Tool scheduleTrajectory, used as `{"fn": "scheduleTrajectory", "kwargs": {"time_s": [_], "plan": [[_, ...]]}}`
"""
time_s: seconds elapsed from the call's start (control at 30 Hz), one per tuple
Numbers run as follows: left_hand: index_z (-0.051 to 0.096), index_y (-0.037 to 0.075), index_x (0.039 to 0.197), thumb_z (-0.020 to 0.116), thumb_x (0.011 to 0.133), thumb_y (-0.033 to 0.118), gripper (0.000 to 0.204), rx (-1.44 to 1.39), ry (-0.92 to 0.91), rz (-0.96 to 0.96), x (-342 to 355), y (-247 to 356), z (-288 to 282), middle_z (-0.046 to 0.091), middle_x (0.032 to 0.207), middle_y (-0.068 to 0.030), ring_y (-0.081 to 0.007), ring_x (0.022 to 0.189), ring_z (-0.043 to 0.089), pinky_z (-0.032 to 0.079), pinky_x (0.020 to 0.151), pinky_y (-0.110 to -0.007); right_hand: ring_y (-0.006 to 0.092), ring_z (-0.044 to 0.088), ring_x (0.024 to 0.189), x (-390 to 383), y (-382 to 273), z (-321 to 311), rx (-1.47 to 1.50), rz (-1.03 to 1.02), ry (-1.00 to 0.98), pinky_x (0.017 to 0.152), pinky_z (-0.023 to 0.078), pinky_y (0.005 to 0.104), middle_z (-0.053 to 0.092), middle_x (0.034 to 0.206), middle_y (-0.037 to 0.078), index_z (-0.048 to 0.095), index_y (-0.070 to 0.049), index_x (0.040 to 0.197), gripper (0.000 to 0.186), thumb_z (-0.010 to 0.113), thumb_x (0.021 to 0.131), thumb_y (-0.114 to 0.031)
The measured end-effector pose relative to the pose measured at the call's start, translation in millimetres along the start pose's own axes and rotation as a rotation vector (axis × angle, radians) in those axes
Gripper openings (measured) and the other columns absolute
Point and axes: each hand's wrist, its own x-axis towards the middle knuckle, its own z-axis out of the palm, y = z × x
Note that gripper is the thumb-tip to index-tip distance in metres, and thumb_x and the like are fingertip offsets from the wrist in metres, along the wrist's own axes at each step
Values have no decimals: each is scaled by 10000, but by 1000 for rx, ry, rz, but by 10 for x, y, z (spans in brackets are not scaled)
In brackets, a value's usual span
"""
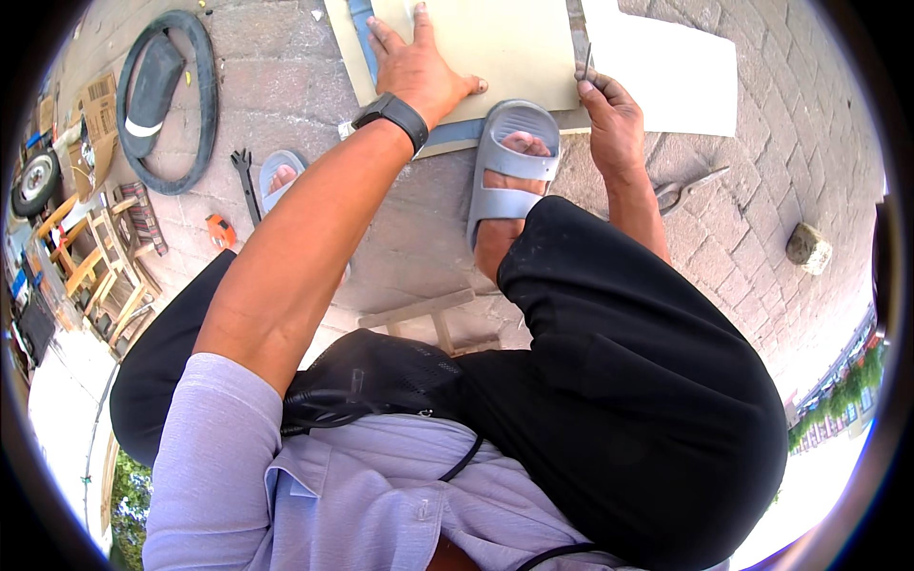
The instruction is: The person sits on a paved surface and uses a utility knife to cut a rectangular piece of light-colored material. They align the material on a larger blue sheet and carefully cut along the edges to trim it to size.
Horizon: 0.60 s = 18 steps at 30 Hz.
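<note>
A wrench (249, 188) lies near an orange tape measure (220, 231) and a rubber ring (209, 103).

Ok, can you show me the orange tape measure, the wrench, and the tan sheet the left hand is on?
Tan sheet (519, 59): head view, bare part of its top face.
Wrench (250, 193): head view, its handle.
Orange tape measure (220, 230): head view, its case.

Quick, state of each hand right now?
Left hand: open, spread on the tan sheet.
Right hand: closed, holding a thin dark object by the sheet's edge.
</note>
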Motion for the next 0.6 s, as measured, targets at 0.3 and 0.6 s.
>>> {"fn": "scheduleTrajectory", "kwargs": {"time_s": [0.3,0.6], "plan": [[167,135,1662,932,637,568,1349,43,-27,-47,5,23,35,55,1601,-472,-548,1535,156,349,1208,-466,209,656,1146,-88,-135,93,-361,-85,76,1019,491,328,734,1197,133,715,40,1178,246,664,976,-92],[147,189,1671,927,641,575,1349,35,-55,-89,-2,44,11,8,1636,-419,-536,1539,155,331,1223,-471,391,608,1259,-135,-399,599,-800,-529,-144,1066,483,437,679,1298,218,707,8,1023,142,663,903,-54]]}}
